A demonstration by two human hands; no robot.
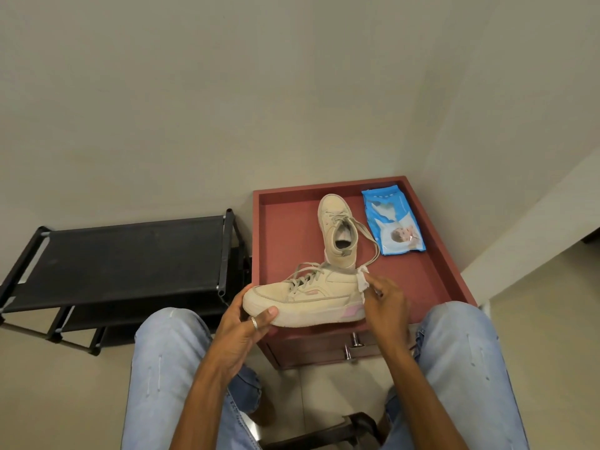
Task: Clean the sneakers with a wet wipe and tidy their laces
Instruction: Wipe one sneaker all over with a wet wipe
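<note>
While the left hand (250, 323) cups the toe of the beige sneaker (302, 300), fingers curled round its sole, the right hand (384, 303) pinches a crumpled wet wipe (362, 280) against the heel. This sneaker sits at the front edge of the red counter (285, 228). The second sneaker (336, 228) lies further back, its laces (373, 251) trailing loose, beside the blue wipes pack (391, 225). Wiping the heel well probably calls for a firm hold at the toe so the shoe cannot swivel. Short strokes along the rubber sidewall should help, with a fresh fold of wipe once it greys.
</note>
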